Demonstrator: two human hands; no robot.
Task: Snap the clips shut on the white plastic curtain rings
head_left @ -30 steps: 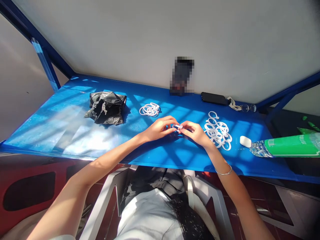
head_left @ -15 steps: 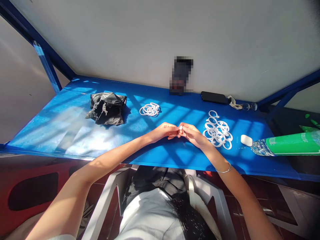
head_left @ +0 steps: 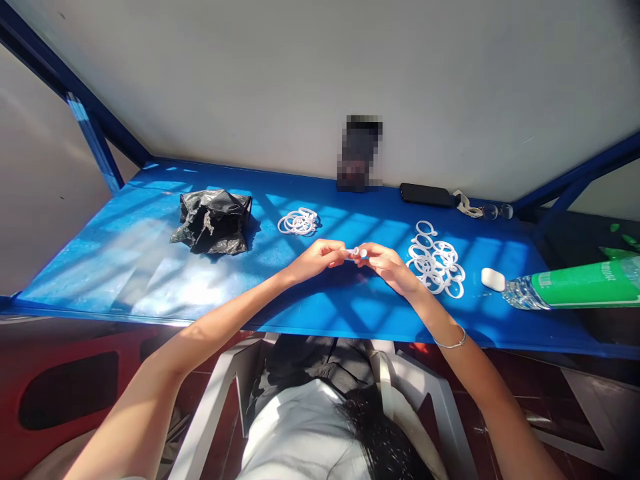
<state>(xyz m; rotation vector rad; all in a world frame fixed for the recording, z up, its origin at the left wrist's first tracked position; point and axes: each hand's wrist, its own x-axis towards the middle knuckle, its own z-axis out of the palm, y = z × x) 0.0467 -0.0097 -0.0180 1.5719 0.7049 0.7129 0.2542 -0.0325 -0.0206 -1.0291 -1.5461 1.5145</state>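
Observation:
My left hand (head_left: 316,259) and my right hand (head_left: 387,264) meet just above the middle of the blue table (head_left: 125,267). Both pinch a small white plastic ring (head_left: 357,253) between their fingertips. To the right of my right hand lies a loose pile of several white rings (head_left: 435,262). A smaller bunch of white rings (head_left: 299,221) lies beyond my left hand, farther back on the table.
A crumpled black plastic bag (head_left: 213,221) sits back left. A blurred dark object (head_left: 358,153) leans on the wall, with a black flat device (head_left: 426,195) and a small clasp (head_left: 470,207) beside it. A green-labelled water bottle (head_left: 570,287) lies at the right edge.
My hands stayed together over the table's middle, working the small white ring; the fingers shifted from a tight clasp to holding the ring out between the fingertips.

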